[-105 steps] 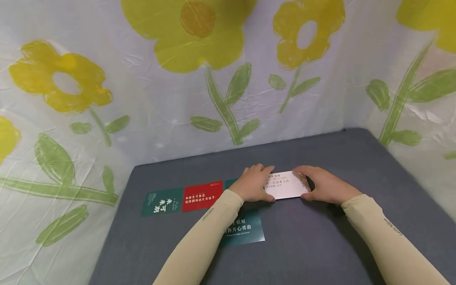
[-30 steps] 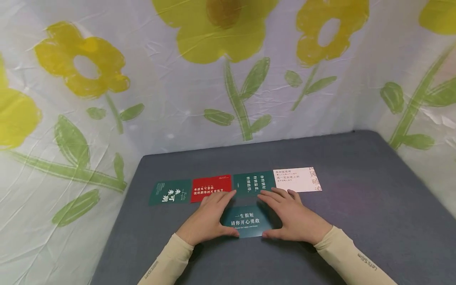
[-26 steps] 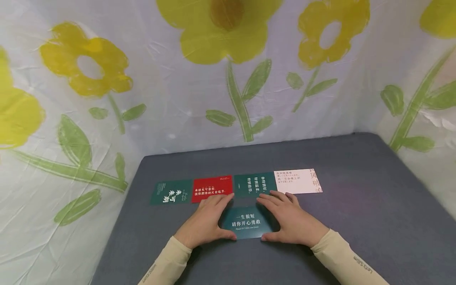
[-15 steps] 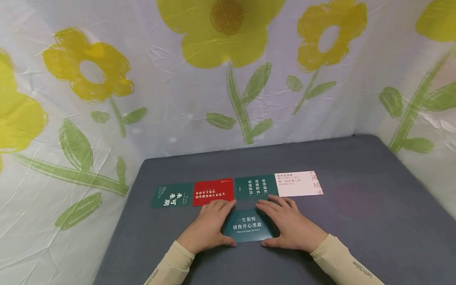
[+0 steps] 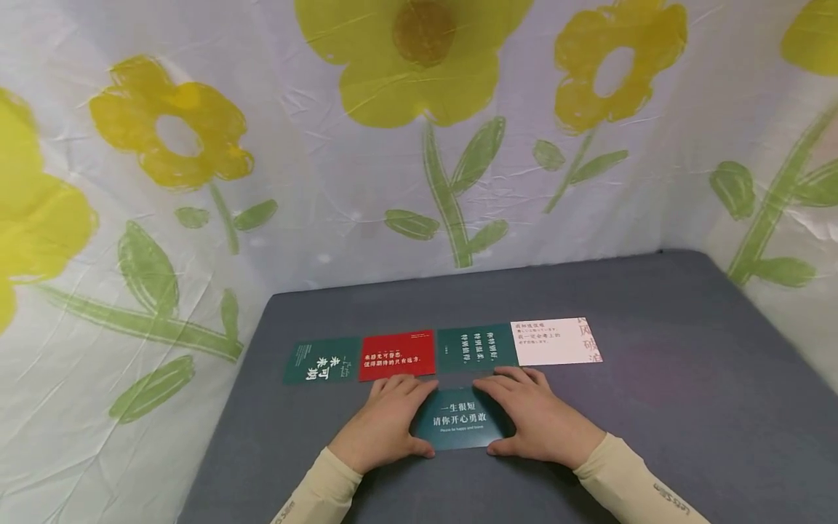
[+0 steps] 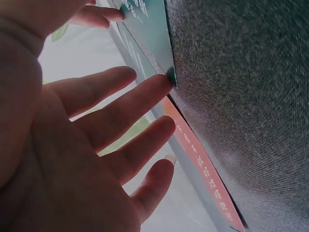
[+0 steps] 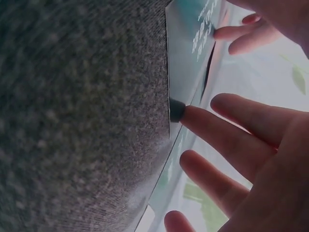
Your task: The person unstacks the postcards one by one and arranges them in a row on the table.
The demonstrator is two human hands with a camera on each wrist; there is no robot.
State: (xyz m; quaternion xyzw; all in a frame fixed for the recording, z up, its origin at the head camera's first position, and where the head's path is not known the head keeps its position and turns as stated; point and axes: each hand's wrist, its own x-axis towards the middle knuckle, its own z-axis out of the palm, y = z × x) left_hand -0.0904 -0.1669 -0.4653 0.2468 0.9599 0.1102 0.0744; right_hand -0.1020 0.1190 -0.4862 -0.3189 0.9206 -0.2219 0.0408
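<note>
A teal card [image 5: 460, 418] with white lettering lies flat on the grey table, between my two hands. On its left side my left hand [image 5: 385, 422] reaches over it, thumb by the near edge, fingers by the far edge. In the left wrist view a fingertip [image 6: 164, 83] touches a card corner, the fingers nearly straight. My right hand [image 5: 540, 418] mirrors this on the right side. One of its fingertips [image 7: 189, 114] touches the card's edge in the right wrist view, the other fingers spread and loose.
Behind the hands lies a row: a green card [image 5: 322, 361], a red card [image 5: 397, 354], a second green card [image 5: 476, 348] and a white card [image 5: 556, 340]. The grey table [image 5: 661, 437] ends at a flowered curtain [image 5: 327, 211].
Both hands have left the white card, now lying at the row's right end, and moved nearer to the single teal card. Over the last second they have hardly moved; the head view shifted slightly.
</note>
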